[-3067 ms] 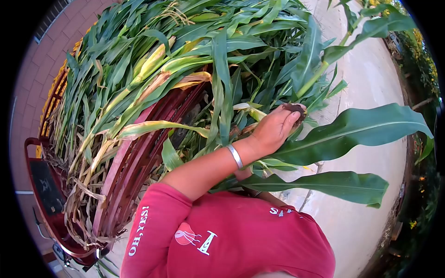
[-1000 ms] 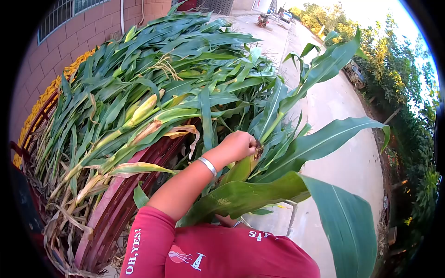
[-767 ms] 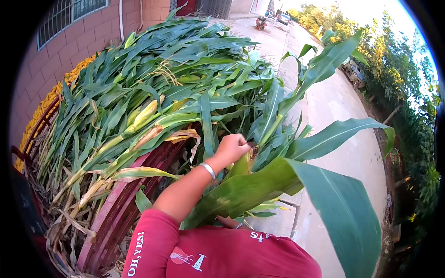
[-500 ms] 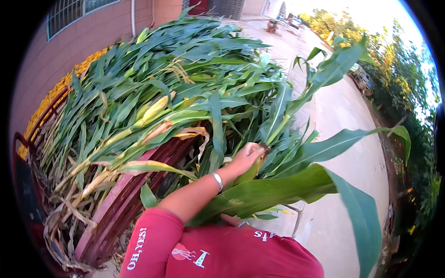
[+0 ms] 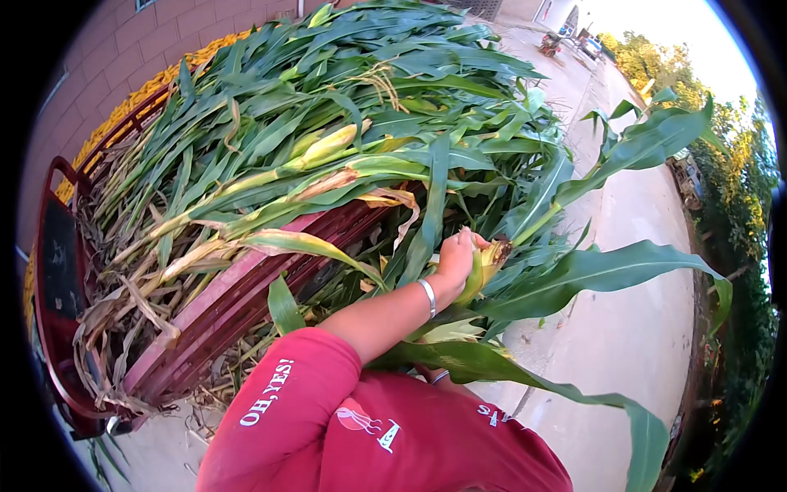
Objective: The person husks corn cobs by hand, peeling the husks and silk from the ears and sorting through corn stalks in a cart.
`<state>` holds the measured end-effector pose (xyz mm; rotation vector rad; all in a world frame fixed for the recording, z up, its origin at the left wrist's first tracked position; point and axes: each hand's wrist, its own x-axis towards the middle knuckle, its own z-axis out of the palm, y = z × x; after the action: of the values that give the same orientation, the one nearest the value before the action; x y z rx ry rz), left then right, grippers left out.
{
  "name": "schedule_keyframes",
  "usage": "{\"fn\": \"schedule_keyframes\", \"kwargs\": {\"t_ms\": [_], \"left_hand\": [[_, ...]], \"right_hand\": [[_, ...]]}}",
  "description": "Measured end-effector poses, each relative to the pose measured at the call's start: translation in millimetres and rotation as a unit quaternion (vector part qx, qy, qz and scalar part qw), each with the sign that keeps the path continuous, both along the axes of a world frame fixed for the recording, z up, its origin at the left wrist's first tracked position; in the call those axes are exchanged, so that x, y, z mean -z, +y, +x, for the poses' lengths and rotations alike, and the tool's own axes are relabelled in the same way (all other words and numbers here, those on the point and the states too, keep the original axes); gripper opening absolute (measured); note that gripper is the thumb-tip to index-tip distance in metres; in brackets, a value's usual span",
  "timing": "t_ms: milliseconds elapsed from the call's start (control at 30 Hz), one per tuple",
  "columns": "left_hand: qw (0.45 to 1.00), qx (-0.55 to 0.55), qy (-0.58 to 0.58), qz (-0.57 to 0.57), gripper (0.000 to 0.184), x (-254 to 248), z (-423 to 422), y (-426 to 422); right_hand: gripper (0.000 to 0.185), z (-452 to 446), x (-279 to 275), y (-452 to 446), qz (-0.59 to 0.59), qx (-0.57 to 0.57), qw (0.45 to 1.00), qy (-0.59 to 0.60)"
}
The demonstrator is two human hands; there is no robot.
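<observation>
My left hand (image 5: 461, 256), with a silver bangle on its wrist, is closed on the pale green husk of a corn ear (image 5: 493, 261). The dark brown tip of this ear points to the upper right beside my fingers. My right hand (image 5: 426, 372) is low in front of my red shirt, mostly hidden behind a broad green leaf (image 5: 492, 362); its fingers do not show. A leafy corn stalk (image 5: 537, 223) extends to the upper right, next to the ear.
A large heap of corn stalks (image 5: 287, 123) lies on a red metal cart (image 5: 221, 316) at the left. Yellow corn cobs (image 5: 135, 102) line a brick wall behind it. The concrete road (image 5: 607, 328) runs along the right, with trees (image 5: 738, 197) beyond.
The view has shifted, so the heap and cart appear farther right. My left hand has drawn husk away from the ear tip, and more of the ear shows. The broad leaf hangs lower.
</observation>
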<state>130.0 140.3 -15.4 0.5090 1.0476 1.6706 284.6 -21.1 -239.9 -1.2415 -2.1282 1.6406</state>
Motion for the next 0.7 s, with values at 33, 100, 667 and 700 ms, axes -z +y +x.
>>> {"fn": "schedule_keyframes", "kwargs": {"t_ms": [33, 100, 667, 700], "left_hand": [[0.992, -0.023, -0.126, -0.006, 0.034, -1, -2, 3], [0.977, -0.079, -0.195, -0.029, 0.037, 16, -8, 16], [0.988, -0.116, -0.105, -0.011, 0.039, 13, 5, 18], [0.988, -0.114, -0.103, -0.012, 0.039, 12, 6, 17]], "right_hand": [[0.025, 0, 0, 0, 0.005, -0.006, 1.000, -0.008], [0.025, -2, -3, -1, 0.020, -0.023, 0.999, -0.030], [0.053, -48, -209, 157, 0.224, 0.359, 0.861, 0.282], [0.048, -53, -210, 164, 0.199, 0.348, 0.866, 0.298]]}}
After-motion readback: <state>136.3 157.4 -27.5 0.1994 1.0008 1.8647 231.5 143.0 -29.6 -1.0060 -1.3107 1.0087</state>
